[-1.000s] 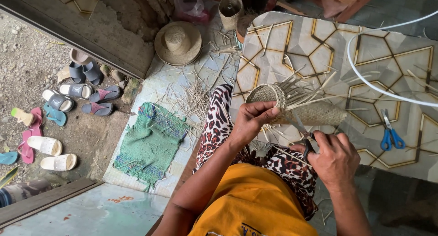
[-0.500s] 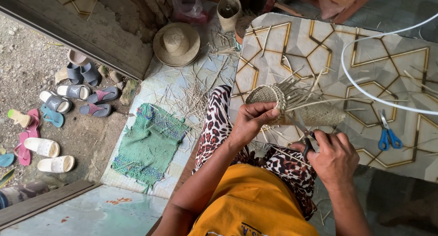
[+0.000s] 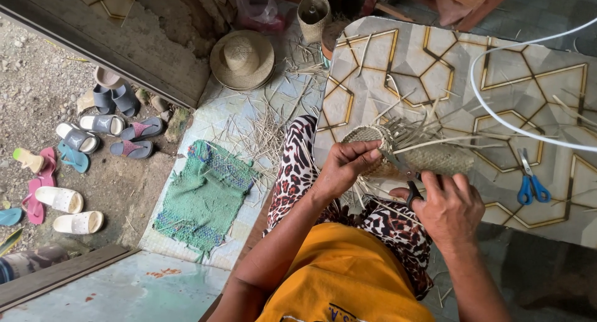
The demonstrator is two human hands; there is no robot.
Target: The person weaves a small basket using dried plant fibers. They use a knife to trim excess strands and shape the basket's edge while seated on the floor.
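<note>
- The left hand [image 3: 345,166], at the centre of the frame, pinches closed on the rim of a half-woven straw basket [image 3: 407,154] and steadies it over the lap.
- The right hand [image 3: 451,207], just below and to the right, is wrapped shut around black-handled scissors [image 3: 411,190] whose blades point up into the loose straw ends [image 3: 423,126] that stick out of the weave.
- The step in hand looks like trimming: stray ends stand out from the basket's side, and the blades sit right against them.
- The next cut calls for the left hand to keep the basket from turning, and for the blades to close near the weave without nicking the woven strands.
- The basket lies on its side against a patterned floor mat [image 3: 541,92] with gold lines, right of centre.
- Blue-handled scissors [image 3: 532,185] lie on that mat at the right edge, well apart from the hands; a white cord [image 3: 497,116] loops above them.
- Straw cuttings [image 3: 267,135] litter the floor left of the knee, beside a green woven mat [image 3: 202,197].
- A straw hat [image 3: 242,59] sits in the upper middle, and sandals [image 3: 81,141] are scattered at the left.
</note>
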